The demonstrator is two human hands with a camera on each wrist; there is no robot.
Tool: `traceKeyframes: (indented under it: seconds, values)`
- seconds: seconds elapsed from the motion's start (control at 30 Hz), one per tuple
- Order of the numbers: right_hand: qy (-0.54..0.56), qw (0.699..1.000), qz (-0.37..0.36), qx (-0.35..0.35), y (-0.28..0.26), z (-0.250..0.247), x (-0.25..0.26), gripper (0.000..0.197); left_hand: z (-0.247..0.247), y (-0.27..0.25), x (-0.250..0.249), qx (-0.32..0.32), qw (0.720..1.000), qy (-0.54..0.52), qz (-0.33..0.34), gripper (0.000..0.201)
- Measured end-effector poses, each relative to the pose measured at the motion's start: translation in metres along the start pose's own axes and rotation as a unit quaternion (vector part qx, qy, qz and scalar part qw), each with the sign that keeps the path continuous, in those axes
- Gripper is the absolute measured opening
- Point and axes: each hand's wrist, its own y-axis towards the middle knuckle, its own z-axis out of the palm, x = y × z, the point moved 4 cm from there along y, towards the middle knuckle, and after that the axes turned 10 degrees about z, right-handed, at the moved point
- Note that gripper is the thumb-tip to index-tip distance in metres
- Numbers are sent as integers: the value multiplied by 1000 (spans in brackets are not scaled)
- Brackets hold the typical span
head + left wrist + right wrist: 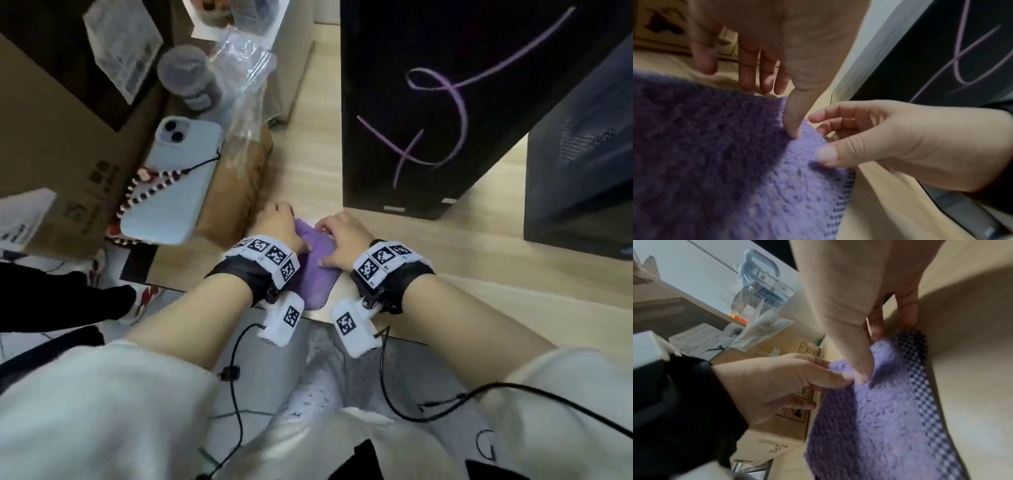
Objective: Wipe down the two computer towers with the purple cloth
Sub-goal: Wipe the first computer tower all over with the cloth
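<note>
From the head view, my left hand (279,224) and right hand (344,240) meet over the purple cloth (317,274), which lies on the tabletop (479,260) at its near edge, in the centre of the frame, just below the black tower with purple scribbles (445,102); the second dark tower (582,154) stands at the right edge. That view hides my fingers. The left wrist view shows my left thumb pressing down on the cloth's far corner while the other left fingers (748,71) hang straight and spread above it, and my right thumb and curled fingers pinch the cloth's edge. Only the right wrist view shows the checkered border (920,382) running along the cloth's right side and a cardboard box (781,426) just beside it.
</note>
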Motion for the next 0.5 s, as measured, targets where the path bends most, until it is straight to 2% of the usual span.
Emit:
traceKeyframes:
  seconds: [0.07,0.17,0.27,0.33,0.43,0.5]
  values:
    - [25,999,16,-13,0,-2,0,68,-4,2,3,33,999,-19,-20,64]
    - [35,999,34,-19,0,-1,-1,68,-4,4,1,94,995,18,-14,41]
    - [30,999,33,-24,-2,-3,-3,67,-5,6,-8,107,992,32,58,28]
    - [31,999,36,-10,-6,-6,-3,66,-10,3,-17,124,985,-11,122,30]
    - [81,996,20,29,-19,-20,-1,42,-30,-12,-39,185,955,-96,213,31]
    - [156,986,-1,61,-37,-41,3,35,-53,-26,-57,186,938,-131,261,28]
